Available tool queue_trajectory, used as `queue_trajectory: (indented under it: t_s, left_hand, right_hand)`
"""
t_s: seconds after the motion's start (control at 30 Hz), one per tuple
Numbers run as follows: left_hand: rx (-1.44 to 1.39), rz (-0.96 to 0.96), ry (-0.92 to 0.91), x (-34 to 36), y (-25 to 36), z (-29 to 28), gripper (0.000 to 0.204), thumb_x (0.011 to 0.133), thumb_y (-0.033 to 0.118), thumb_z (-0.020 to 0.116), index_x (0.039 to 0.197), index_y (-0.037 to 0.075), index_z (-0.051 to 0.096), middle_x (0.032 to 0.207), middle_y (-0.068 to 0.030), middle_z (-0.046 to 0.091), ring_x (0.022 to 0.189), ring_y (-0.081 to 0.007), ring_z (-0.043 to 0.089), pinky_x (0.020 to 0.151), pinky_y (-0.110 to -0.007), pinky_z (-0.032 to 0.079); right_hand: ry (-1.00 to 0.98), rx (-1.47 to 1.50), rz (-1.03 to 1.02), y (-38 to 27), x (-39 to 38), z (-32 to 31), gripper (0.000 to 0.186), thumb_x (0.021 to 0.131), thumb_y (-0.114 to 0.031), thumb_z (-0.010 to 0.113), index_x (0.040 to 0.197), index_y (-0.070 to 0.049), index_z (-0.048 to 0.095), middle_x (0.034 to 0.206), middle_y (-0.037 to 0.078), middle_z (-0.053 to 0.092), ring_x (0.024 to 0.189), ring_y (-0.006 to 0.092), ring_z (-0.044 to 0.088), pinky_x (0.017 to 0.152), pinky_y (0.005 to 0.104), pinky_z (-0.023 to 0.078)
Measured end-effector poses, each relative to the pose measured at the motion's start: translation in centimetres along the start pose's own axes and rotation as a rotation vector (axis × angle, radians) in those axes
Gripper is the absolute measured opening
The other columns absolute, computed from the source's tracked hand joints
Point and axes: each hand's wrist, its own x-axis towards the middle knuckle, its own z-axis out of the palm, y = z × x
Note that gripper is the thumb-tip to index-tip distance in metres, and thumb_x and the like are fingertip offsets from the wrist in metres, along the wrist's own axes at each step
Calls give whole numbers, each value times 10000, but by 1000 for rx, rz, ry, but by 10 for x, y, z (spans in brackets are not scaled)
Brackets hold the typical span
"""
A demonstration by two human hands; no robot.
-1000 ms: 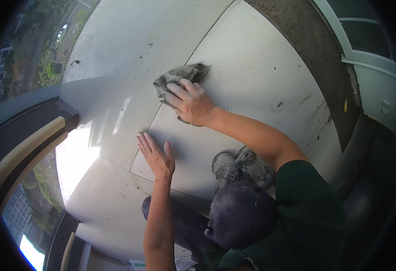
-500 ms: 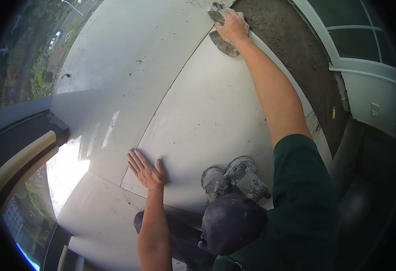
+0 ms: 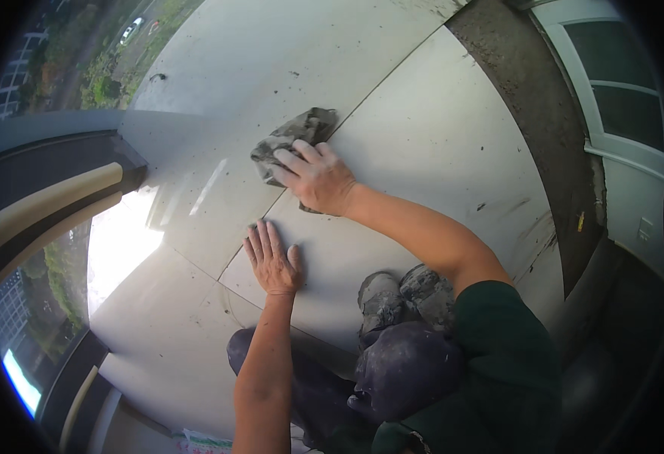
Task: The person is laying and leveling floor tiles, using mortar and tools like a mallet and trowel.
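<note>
My right hand (image 3: 318, 178) presses a dirty grey rag (image 3: 294, 141) onto the pale floor tiles (image 3: 438, 136), right over a joint line between two large tiles. My left hand (image 3: 271, 259) lies flat on the tile nearer to me, fingers spread, holding nothing. I am crouched: my dusty grey shoes (image 3: 404, 295) and dark trouser knees (image 3: 400, 371) sit just below my hands.
A strip of rough dark mortar (image 3: 544, 144) runs along the right, beside a white door frame with glass (image 3: 620, 98). A balcony railing with a cream handrail (image 3: 37, 204) bounds the left. Small dark specks dot the tiles.
My right hand has pulled the rag back from the far tile edge by the mortar strip toward me along the joint. My left hand has stayed planted on the tile.
</note>
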Motion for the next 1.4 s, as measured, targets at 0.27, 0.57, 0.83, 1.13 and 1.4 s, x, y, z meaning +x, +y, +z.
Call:
queue_trajectory:
  t_s: [0.27,0.57,0.83,1.13,1.4]
  left_hand:
    - [38,-41,-30,-2,2,-1,735,967,427,434,1532,-33,333,1606,-226,318,1518,-423,203,1247,-540,97]
    - [10,23,57,2,6,0,725,978,395,441,1534,-52,310,1605,-252,299,1516,-432,197,1247,-535,90]
    - [3,-7,38,0,-1,0,726,985,405,433,1541,-41,295,1627,-233,265,1536,-403,157,1253,-514,56]
    - [39,21,1,-8,-14,-2,817,985,506,400,1570,-33,213,1656,-221,178,1550,-384,80,1259,-498,6]
    - [9,89,73,-9,-14,8,844,983,549,387,1564,-42,229,1646,-245,189,1546,-394,89,1257,-494,5]
  right_hand:
    - [35,-152,535,192,37,-33,456,854,-267,698,1298,-211,610,1395,10,526,1317,261,445,1020,505,427]
    - [-55,-211,472,117,-54,-52,528,894,-330,669,1376,-136,576,1458,107,478,1361,291,427,1120,475,361]
    - [-257,38,312,12,-134,-74,667,796,-393,776,1377,-136,574,1516,30,439,1407,286,360,1091,503,369]
    - [5,816,957,-20,-302,-227,631,991,-244,483,1528,59,349,1590,189,372,1499,302,305,1217,408,217]
    - [-471,467,1381,-175,-402,-242,620,818,-313,830,1273,29,587,1173,160,681,1069,262,664,914,384,505]
